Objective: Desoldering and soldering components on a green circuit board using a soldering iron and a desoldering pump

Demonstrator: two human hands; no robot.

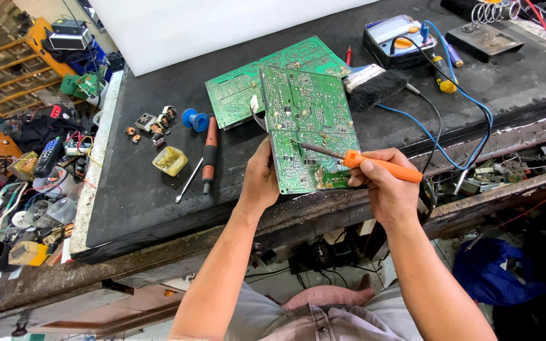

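The left hand [260, 180] grips the near left edge of a green circuit board [308, 126], fingers curled shut behind it and the thumb lying along its face, so that the board stands tilted up from the dark workbench [140, 189] with its solder side towards the camera. The right hand [383, 186] is closed around the orange handle of a soldering iron [374, 164], held much like a pen, and the metal tip rests on or just above the middle of the board; from this angle it is hard to tell whether it truly touches. The iron's blue cable [469, 101] loops away across the bench to the right. A second green board [254, 82] lies flat behind the held one, partly covered by it. Just to the right of both boards lies a wide black-bristled brush [374, 85], and beyond it a dark case [396, 38] with an orange item inside. To the left of the hands, well apart from the board, are a screwdriver with a red and black handle [209, 155], a small yellowish square tub [170, 160], a blue spool [194, 119] and a scatter of small coil parts [153, 123]. A wire coil stand [494, 11] sits at the far right corner.
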